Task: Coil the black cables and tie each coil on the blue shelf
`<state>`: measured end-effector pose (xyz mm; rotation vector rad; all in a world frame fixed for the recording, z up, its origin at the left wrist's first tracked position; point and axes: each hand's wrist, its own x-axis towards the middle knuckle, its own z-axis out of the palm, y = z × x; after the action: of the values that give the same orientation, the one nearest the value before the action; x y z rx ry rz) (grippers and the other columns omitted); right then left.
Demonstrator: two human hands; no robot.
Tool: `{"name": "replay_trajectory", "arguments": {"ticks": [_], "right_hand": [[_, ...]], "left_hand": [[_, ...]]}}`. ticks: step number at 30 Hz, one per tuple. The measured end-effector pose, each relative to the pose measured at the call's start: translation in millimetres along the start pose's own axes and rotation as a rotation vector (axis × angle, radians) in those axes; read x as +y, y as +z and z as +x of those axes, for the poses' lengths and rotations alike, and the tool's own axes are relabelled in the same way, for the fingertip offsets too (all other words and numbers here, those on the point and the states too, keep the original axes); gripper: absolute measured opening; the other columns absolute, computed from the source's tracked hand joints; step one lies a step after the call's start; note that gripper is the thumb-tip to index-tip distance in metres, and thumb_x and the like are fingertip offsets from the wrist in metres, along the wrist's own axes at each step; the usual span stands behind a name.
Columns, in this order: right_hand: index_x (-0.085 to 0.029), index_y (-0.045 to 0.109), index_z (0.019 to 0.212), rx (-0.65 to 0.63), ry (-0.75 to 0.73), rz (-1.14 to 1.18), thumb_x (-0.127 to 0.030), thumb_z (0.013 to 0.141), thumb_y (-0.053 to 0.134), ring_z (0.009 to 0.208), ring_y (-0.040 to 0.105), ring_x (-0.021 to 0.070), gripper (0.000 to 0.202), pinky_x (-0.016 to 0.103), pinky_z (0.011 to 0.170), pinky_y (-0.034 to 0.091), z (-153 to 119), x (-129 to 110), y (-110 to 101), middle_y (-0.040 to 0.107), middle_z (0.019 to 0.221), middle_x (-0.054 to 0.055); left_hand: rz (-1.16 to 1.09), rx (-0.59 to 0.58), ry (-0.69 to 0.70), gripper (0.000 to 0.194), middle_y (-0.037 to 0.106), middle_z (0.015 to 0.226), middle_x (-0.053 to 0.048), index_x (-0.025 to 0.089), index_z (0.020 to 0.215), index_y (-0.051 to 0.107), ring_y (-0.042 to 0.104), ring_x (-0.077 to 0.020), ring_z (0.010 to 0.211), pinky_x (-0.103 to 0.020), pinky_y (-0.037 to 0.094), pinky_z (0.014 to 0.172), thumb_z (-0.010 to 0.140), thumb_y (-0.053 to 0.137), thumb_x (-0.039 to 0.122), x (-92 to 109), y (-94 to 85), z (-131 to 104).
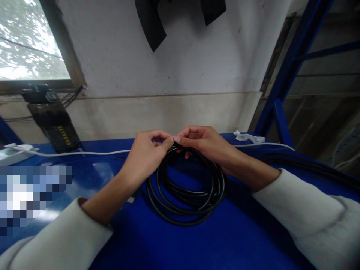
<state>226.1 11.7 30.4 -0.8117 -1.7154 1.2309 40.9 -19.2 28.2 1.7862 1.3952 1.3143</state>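
A coil of black cable (187,223) hangs in several loops over the blue table, its top gathered where both hands meet. My left hand (149,152) is closed at the upper left of the loops, thumb and forefinger pinched at the top. From the other side my right hand (205,142) is closed round the top of the coil, its thumb tip against the left one and some fingers behind the loops. Whatever small piece lies between the fingertips is hidden.
The blue table (157,247) runs back to the wall. On it are a dark drink bottle (57,123), a white power strip (17,155) with a white cord, crumpled white plastic (249,137) and more black cable (303,165). A blue metal frame (284,90) stands right.
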Motion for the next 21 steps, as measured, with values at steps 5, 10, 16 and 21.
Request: {"name": "replay_trajectory", "arguments": {"ticks": [5, 10, 16, 21], "right_hand": [[-0.017, 0.074, 0.084, 0.034, -0.002, -0.032, -0.036, 0.082, 0.084, 0.071, 0.064, 0.0135, 0.022, 0.025, 0.061, 0.047, -0.6, -2.3, 0.8, 0.073, 0.078, 0.002], [-0.018, 0.074, 0.082, 0.065, 0.008, -0.041, -0.029, 0.084, 0.079, 0.067, 0.063, 0.0131, 0.013, 0.026, 0.062, 0.046, 1.2, -3.2, 0.3, 0.072, 0.075, 0.001], [-0.017, 0.077, 0.082, 0.085, 0.022, -0.043, -0.026, 0.082, 0.078, 0.060, 0.056, 0.0104, 0.009, 0.026, 0.059, 0.043, 0.3, -3.9, -0.8, 0.070, 0.071, -0.001], [-0.017, 0.077, 0.080, 0.090, 0.046, -0.049, -0.033, 0.076, 0.085, 0.061, 0.055, 0.0104, 0.019, 0.025, 0.059, 0.042, -0.6, -4.6, -0.6, 0.068, 0.069, -0.001]], "left_hand": [[-0.025, -0.014, 0.011, 0.020, 0.078, 0.075, -0.005, 0.018, 0.088, 0.080, 0.066, -0.0178, 0.063, -0.025, 0.041, 0.057, 0.088, 0.073, 0.036, 2.8, -0.9, -0.9], [-0.071, -0.044, 0.008, 0.020, 0.080, 0.079, -0.005, 0.019, 0.094, 0.082, 0.067, -0.0182, 0.067, -0.025, 0.043, 0.058, 0.085, 0.077, 0.036, 4.2, 0.1, -2.4], [-0.065, -0.101, 0.037, 0.022, 0.083, 0.091, -0.006, 0.023, 0.099, 0.083, 0.074, -0.0218, 0.085, -0.027, 0.051, 0.069, 0.084, 0.081, 0.039, 0.7, -0.1, -1.4], [0.012, -0.123, 0.027, 0.024, 0.078, 0.071, -0.002, 0.024, 0.102, 0.083, 0.070, -0.0184, 0.065, -0.027, 0.048, 0.062, 0.084, 0.082, 0.040, 1.1, -2.8, -0.3]]}}
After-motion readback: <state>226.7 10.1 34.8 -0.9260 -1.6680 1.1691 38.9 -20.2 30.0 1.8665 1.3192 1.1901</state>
